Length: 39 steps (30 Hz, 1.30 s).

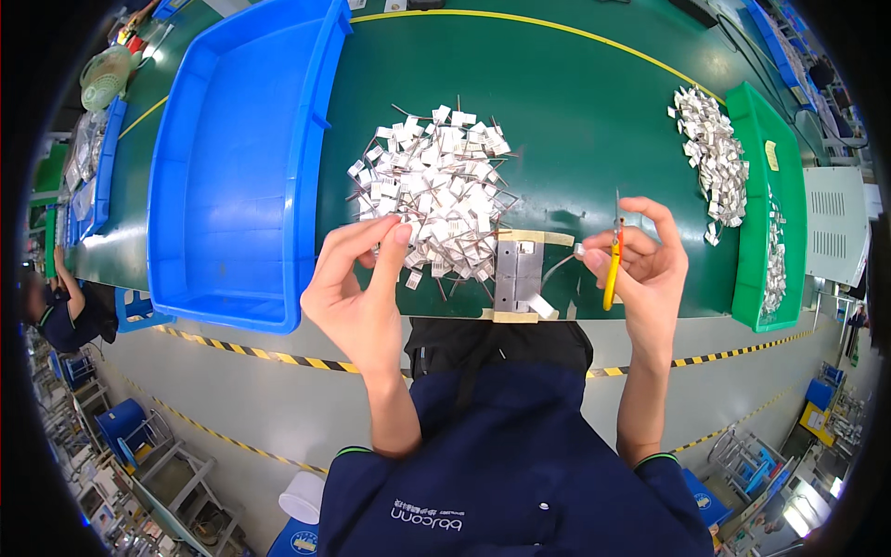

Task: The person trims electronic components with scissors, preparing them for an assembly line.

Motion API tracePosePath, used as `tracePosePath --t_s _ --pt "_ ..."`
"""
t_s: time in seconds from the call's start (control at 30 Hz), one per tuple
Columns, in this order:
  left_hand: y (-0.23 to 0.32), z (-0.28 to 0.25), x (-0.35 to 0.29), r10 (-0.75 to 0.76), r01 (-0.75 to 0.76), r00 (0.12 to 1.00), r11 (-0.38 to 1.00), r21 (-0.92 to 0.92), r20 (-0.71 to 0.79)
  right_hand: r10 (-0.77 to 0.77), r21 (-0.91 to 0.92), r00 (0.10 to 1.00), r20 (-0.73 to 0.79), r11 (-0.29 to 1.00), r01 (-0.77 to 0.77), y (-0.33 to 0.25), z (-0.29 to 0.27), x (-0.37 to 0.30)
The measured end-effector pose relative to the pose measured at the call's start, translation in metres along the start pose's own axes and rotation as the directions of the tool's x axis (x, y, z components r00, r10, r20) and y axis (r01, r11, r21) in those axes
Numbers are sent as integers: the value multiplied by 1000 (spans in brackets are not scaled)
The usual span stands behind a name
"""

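My left hand (357, 288) is at the near left edge of a pile of short dark cable pieces with white tags (445, 181). Its thumb and forefinger are pinched together; what they hold, if anything, is too small to make out. My right hand (650, 269) is closed around a slim yellow-handled tool (613, 274) whose narrow metal tip points away from me. The same fingers are at a small white connector end (580, 250) of a thin cable, which runs to a white tag (540, 305). That tag lies by a flat metal fixture (518, 274) taped to the table.
A large blue bin (246, 167) stands left of the pile on the green table (575, 121). At the right, a second heap of white-tagged pieces (715, 162) lies beside a green tray (756, 241) with small parts inside. Another person (74, 302) sits at far left.
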State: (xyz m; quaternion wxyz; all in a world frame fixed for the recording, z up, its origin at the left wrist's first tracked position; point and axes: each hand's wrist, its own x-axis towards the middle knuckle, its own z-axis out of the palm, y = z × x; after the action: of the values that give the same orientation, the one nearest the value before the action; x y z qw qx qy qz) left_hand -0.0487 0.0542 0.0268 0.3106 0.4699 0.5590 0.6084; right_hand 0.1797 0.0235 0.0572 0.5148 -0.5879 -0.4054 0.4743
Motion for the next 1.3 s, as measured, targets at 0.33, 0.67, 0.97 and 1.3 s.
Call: tracePosePath --t_s 0.33,0.67,0.97,1.3 --pt "34 14 -44 -39 -86 862 971 221 506 129 80 974 185 986 -146 -2 21 -11" --pt "31 34 -69 -44 -79 865 972 222 500 82 73 965 250 992 -103 17 -2 -14" --pt "44 56 -88 -85 -107 867 930 351 491 153 45 903 401 981 -187 17 -41 -11" --pt "42 69 -102 6 -188 916 890 416 401 172 23 890 423 980 -200 22 -45 4"
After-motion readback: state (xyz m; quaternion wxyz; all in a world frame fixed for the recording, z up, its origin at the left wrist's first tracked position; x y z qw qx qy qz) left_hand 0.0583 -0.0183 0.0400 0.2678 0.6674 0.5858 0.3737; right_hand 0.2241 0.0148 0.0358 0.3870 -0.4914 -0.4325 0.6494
